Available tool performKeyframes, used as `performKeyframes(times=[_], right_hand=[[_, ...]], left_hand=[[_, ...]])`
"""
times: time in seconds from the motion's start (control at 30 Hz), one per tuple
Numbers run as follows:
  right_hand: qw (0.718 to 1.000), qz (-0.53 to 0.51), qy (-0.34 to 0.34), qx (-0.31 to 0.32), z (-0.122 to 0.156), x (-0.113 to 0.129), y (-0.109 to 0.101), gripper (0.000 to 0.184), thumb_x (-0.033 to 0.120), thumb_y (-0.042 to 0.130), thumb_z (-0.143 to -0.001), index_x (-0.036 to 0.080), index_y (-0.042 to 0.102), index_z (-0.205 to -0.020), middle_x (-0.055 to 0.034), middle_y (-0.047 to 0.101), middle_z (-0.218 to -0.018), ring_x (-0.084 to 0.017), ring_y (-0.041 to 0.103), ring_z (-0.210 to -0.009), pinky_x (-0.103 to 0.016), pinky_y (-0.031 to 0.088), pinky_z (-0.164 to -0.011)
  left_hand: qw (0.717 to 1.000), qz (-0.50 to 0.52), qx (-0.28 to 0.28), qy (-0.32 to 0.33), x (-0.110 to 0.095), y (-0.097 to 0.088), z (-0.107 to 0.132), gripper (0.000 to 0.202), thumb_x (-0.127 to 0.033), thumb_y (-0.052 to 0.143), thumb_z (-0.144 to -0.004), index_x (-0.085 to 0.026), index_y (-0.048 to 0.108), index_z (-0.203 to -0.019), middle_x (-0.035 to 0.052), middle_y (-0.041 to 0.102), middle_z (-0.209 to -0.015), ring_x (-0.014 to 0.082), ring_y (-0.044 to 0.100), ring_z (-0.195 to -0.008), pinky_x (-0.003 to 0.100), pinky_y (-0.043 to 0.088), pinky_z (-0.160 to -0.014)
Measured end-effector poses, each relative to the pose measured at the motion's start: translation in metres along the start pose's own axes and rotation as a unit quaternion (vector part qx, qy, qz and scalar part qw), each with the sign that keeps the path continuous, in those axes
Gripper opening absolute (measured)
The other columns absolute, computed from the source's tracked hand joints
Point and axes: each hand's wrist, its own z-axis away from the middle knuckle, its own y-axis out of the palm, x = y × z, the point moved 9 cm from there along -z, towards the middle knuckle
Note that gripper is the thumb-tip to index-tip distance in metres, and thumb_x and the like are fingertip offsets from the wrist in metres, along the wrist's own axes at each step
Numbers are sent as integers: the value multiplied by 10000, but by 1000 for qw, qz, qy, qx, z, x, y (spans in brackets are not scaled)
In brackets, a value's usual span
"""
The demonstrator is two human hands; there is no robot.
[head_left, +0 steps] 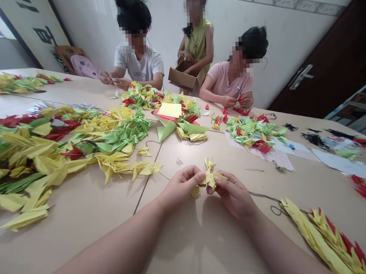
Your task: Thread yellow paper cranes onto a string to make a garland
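Pale surface (114,233) spread with paper heaps; plain wall (83,20) behind, dark door (325,54) at far right. Across the surface: person in white (149,69), hands together at something too small to identify; person in green (203,47), standing with box (183,78); person in pink (229,78), fingers at red paper (241,98). On the near side, yellow paper (210,178), folded into points, held between left hand (180,185) and right hand (237,193), over the bare middle of the surface. Grip of each: closed to a thumb-and-finger pinch, left on the left edge, right on the right side, with no visible gap around the paper. Cannot tell if one piece or several together. Step in hand, by judgement: two-handed adjusting of the folds. Next move judged to call for a light pinch, steadying one side while working the other, without crushing the points. At left, large heap (50,159) in yellow, green and red; ahead, yellow sheet (169,110) atop more paper; at right, smaller heap (246,130); at lower right, yellow-and-red bundle (317,236) beside cord (261,195). Cord leading toward the right wrist; link to the yellow paper not discernible.
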Motion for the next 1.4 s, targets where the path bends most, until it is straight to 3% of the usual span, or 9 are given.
performKeyframes(times=[0.17, 0.27, 0.37, 0.53, 0.77, 1.4], right_hand=[[995, 95, -30, -8, -2, 4, -6, 154, 322, 554, -782, 186, 562, -711, 7, 553, -647, -122, 531, -647, -262, 440, -653], [988, 127, -81, -35, -2, 11, -13, 130, 299, 589, -762, 226, 502, -825, 25, 556, -685, -116, 531, -636, -250, 440, -614], [978, 162, -128, -35, 0, 17, -13, 115, 285, 577, -774, 244, 494, -842, 28, 539, -704, -107, 522, -628, -237, 432, -597], [972, 209, -107, 14, 2, 12, -5, 91, 295, 577, -772, 224, 528, -800, 1, 548, -749, -123, 529, -685, -239, 420, -612], [986, 148, -76, -4, 0, 10, -11, 161, 290, 646, -718, 215, 506, -742, 24, 535, -697, -97, 506, -638, -200, 395, -569], [988, 150, -35, -18, -2, 4, -13, 228, 317, 671, -686, 206, 471, -697, 31, 507, -657, -79, 428, -546, -186, 314, -465]], left_hand=[[993, -115, -29, 1, 0, -8, -1, 316, -446, 503, -769, -159, 441, -651, -50, 433, -561, 64, 386, -497, 181, 324, -483], [975, -214, -60, 16, -5, -13, -1, 281, -414, 494, -771, -155, 487, -660, -41, 448, -594, 82, 420, -554, 188, 339, -518], [966, -250, -56, 24, -7, -12, -1, 260, -398, 495, -769, -157, 500, -670, -39, 464, -613, 86, 436, -576, 189, 351, -534], [972, -230, -56, 6, -3, -14, -1, 246, -403, 518, -749, -159, 520, -721, -38, 476, -614, 83, 435, -542, 188, 355, -508], [975, -215, -48, 11, 0, -15, -2, 279, -425, 528, -741, -154, 480, -693, -32, 460, -600, 83, 445, -531, 190, 367, -492], [984, -175, -23, 2, 7, -14, -3, 281, -421, 533, -748, -162, 440, -689, -44, 433, -584, 73, 422, -510, 183, 339, -467]])
